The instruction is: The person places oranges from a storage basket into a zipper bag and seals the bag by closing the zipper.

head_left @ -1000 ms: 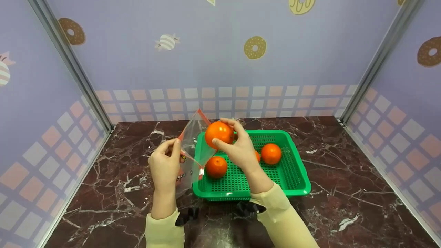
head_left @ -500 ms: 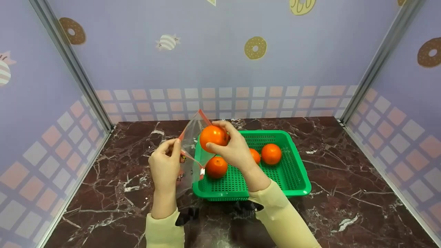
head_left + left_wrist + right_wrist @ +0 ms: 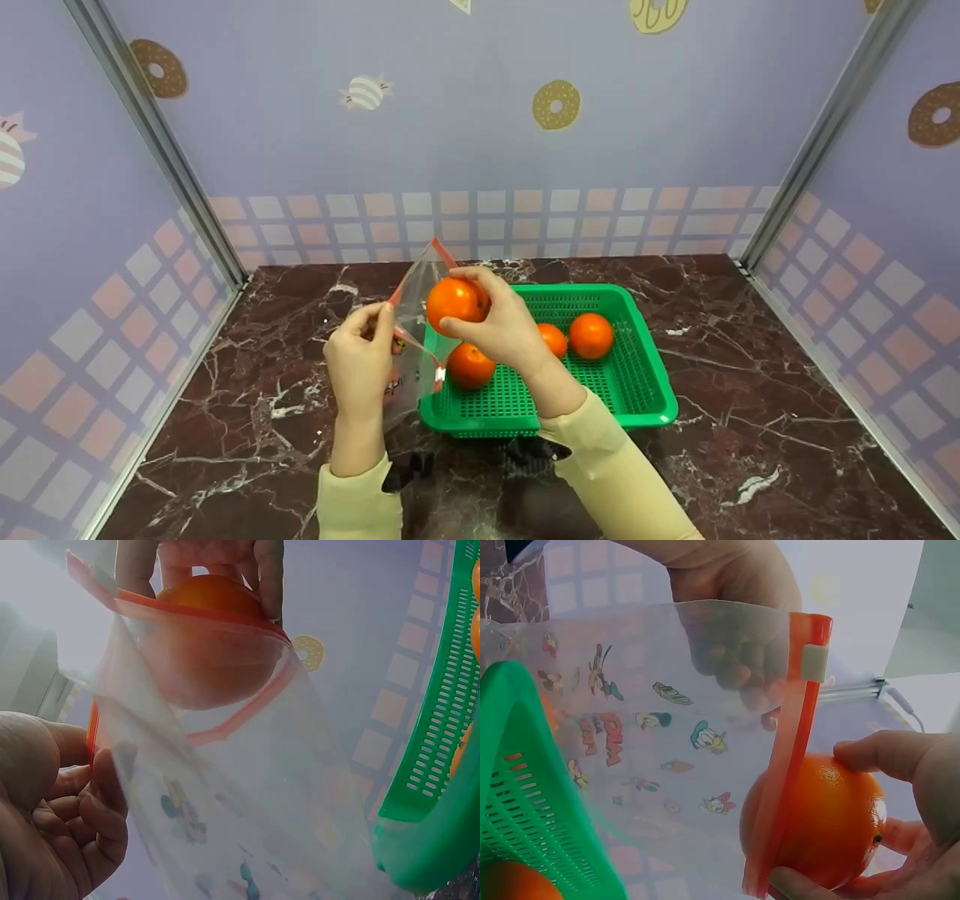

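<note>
My left hand [image 3: 358, 360] pinches the red zip edge of a clear slider bag [image 3: 667, 716] printed with small cartoon figures, keeping its mouth spread. In my right hand [image 3: 504, 324], thumb and fingers grip an orange [image 3: 453, 305] at that mouth. Seen from the left wrist, the lower part of the orange [image 3: 214, 664] is inside the red rim, while fingertips hold it from above. A white slider [image 3: 814, 662] sits at one end of the zip. The bag hangs beside a green basket [image 3: 651, 352], partly over its left edge.
Inside the basket lie more oranges: one [image 3: 471, 367] at the left near the bag, another [image 3: 553, 341] partly behind my right wrist, and one [image 3: 591, 336] farther right. Dark red marbled tabletop [image 3: 247, 420] surrounds the basket. Patterned panels [image 3: 480, 135] close off the back and sides.
My right hand has moved the orange left and slightly down, deeper into the bag's mouth. The left hand and the bag have hardly moved.
</note>
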A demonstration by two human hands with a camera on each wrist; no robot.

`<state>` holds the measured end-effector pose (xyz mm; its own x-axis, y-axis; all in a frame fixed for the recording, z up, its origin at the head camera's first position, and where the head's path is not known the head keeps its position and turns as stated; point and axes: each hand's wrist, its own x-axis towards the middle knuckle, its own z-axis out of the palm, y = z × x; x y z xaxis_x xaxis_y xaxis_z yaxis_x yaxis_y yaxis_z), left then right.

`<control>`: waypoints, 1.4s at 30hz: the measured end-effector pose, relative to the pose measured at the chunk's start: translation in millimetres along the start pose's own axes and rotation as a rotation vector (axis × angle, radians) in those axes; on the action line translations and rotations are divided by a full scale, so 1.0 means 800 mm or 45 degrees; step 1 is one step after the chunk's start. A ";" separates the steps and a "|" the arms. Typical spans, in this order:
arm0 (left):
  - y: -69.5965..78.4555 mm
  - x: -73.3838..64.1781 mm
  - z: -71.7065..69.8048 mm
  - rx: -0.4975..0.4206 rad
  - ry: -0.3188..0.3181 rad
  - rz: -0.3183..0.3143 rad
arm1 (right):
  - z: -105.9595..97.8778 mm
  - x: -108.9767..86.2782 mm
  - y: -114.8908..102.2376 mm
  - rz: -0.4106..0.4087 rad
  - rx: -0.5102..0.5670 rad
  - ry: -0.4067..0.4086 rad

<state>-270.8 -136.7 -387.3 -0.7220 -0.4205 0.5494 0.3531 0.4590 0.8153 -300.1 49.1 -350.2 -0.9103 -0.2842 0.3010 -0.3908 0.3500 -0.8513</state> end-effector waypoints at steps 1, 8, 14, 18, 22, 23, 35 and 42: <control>0.000 0.000 0.000 0.002 0.001 -0.003 | 0.000 0.000 -0.001 0.001 -0.012 -0.012; 0.000 0.001 0.000 0.011 0.001 -0.016 | 0.001 0.001 -0.003 -0.007 -0.141 -0.065; -0.001 0.000 0.000 0.009 -0.005 -0.017 | 0.000 0.000 -0.003 0.006 -0.168 -0.088; -0.001 0.000 0.000 0.009 -0.006 -0.008 | 0.001 -0.001 -0.004 0.025 -0.184 -0.086; -0.001 0.000 0.000 0.016 0.005 0.005 | 0.002 -0.001 -0.004 0.035 -0.183 -0.085; -0.001 0.000 0.000 0.016 0.006 0.008 | 0.002 -0.001 -0.005 0.037 -0.183 -0.084; 0.001 0.001 -0.002 -0.047 0.031 -0.008 | 0.004 -0.002 -0.006 0.075 -0.166 -0.094; 0.000 0.001 -0.003 -0.052 0.043 0.020 | 0.005 -0.003 -0.006 0.079 -0.157 -0.093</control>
<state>-269.9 -139.0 -386.4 -0.6960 -0.4398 0.5676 0.3889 0.4335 0.8129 -295.6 44.3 -348.4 -0.9227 -0.3211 0.2135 -0.3519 0.4750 -0.8066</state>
